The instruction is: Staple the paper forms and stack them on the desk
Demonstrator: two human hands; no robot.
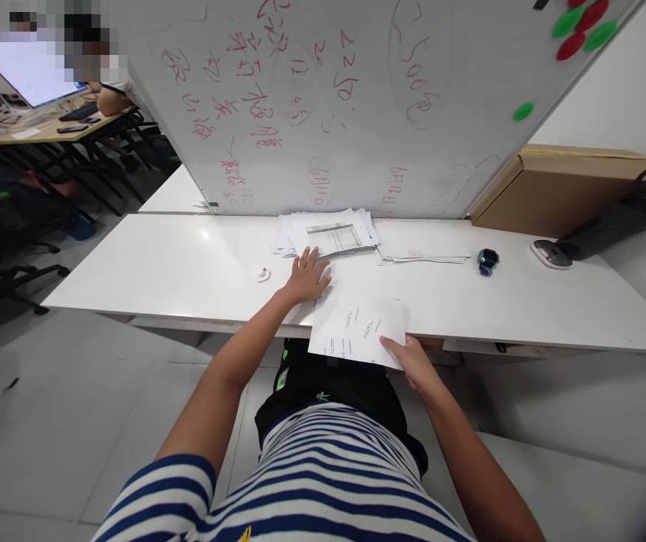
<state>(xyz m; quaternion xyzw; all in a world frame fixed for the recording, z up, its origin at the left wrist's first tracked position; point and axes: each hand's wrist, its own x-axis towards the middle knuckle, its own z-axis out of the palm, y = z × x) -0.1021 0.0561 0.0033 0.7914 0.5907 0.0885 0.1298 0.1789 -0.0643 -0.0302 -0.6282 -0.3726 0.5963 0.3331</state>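
Note:
My right hand (pixel 410 360) pinches the lower right corner of a white printed sheet of paper (pixel 357 324), thumb on top. The sheet overhangs the front edge of the white table (pixel 187 260). My left hand (pixel 307 278) is spread with its fingers apart, just left of and beyond the sheet. Its fingertips are close to a stack of papers (pixel 328 232) at the back; whether they touch it I cannot tell. The top page there bears a grey printed table. Beside that stack, to the right, lies a second pile of papers (pixel 422 248).
A small white curled item (pixel 263 275) lies left of my left hand. To the right are a dark watch (pixel 488 261), a grey and white computer mouse (pixel 552 254), and a cardboard box (pixel 560 192). A whiteboard (pixel 357 113) rises behind the table. Another person (pixel 114 98) sits at a desk far left.

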